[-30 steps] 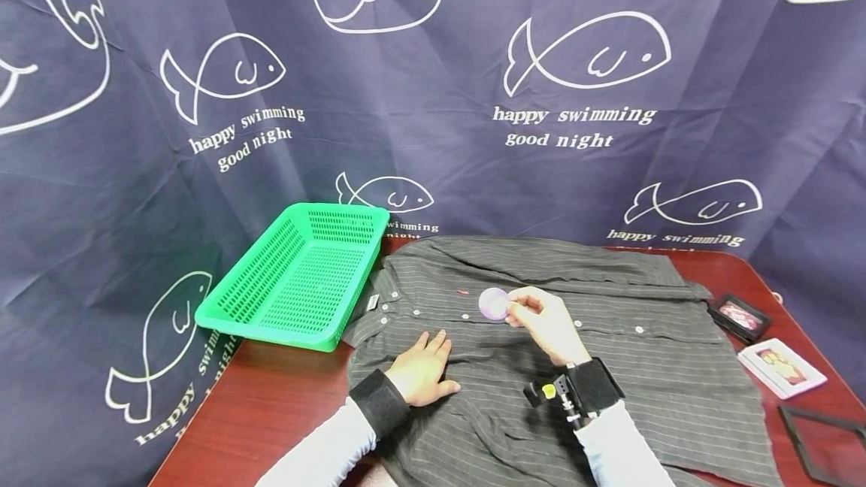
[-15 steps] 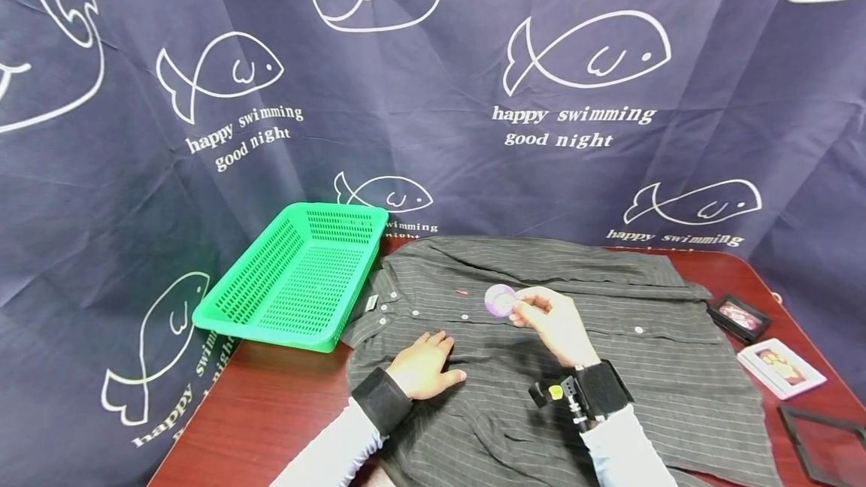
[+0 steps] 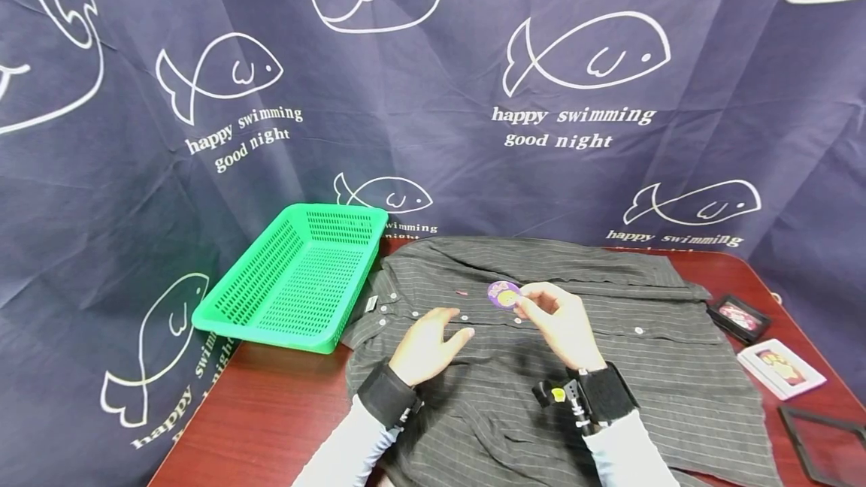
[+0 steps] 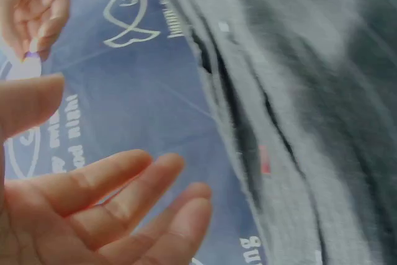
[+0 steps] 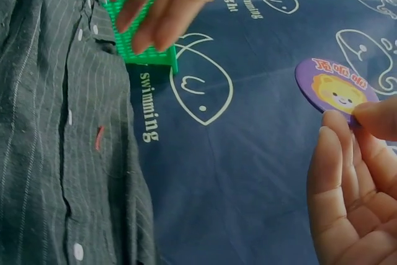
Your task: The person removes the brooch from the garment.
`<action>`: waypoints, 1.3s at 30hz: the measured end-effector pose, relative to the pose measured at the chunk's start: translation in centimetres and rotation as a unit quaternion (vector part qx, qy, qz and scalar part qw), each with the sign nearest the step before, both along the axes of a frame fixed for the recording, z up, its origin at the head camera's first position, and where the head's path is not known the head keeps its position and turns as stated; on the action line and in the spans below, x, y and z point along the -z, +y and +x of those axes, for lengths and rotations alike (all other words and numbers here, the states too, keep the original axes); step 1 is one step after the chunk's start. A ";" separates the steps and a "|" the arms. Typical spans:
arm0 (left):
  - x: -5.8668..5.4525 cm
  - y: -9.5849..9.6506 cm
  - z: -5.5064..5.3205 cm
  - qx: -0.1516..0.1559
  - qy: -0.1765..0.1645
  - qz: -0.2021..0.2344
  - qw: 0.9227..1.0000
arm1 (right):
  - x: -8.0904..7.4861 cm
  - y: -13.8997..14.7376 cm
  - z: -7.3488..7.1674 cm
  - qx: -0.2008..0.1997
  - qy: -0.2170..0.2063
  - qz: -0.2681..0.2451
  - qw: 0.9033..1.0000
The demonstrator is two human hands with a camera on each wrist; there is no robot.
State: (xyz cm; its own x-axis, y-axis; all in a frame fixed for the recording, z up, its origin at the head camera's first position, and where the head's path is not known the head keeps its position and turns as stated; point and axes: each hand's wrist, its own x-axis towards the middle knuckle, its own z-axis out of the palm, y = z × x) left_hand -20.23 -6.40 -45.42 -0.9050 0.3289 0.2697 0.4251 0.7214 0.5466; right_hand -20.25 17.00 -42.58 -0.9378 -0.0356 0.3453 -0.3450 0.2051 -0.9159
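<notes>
My right hand [image 3: 561,325] pinches a round purple disc [image 3: 502,294] by its edge, between thumb and fingers. In the right wrist view the disc [image 5: 335,88] shows a yellow cartoon lion face and red lettering. It is held up over a dark grey pinstriped shirt [image 3: 649,374], which lies spread with white buttons along its front. To the left, my left hand [image 3: 426,348] hovers over the shirt, thumb and fingers apart and holding nothing. A small red strip [image 3: 462,292] lies on the shirt beyond both hands.
A green plastic basket [image 3: 318,269] stands at the back left of the reddish table [image 3: 284,397]. Along the right edge lie a black-framed picture [image 3: 740,317], a white-framed picture [image 3: 781,368] and a black frame [image 3: 801,442]. A blue printed curtain [image 3: 433,96] hangs behind.
The disc has turned from its pale back to its printed lion side and shifted slightly right with my right hand. My left hand has lifted off the shirt toward the disc.
</notes>
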 end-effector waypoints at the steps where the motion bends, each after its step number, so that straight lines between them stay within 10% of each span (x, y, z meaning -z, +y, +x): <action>1: -0.3 0.1 0.0 -0.001 0.002 0.016 1.000 | -0.1 0.0 0.1 0.003 0.005 0.003 1.000; 12: -2.9 1.1 -0.2 0.006 -0.006 0.188 0.982 | -1.1 -0.3 1.1 0.015 0.072 0.024 0.997; 25: -3.6 1.6 -0.7 0.035 -0.092 0.281 0.955 | -0.8 -0.9 1.0 0.004 0.192 0.078 0.978; 39: -3.6 1.9 -0.8 0.047 -0.139 0.301 0.942 | -0.2 -1.3 0.5 -0.031 0.268 0.096 0.958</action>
State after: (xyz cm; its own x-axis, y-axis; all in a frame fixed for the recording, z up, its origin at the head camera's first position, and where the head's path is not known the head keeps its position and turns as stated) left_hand -21.01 -4.49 -41.87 -0.9429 0.2736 0.1897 0.2515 0.2120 0.9443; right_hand -19.73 15.70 -42.38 -0.6216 -0.1974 0.7581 -0.7723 0.3165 -0.5508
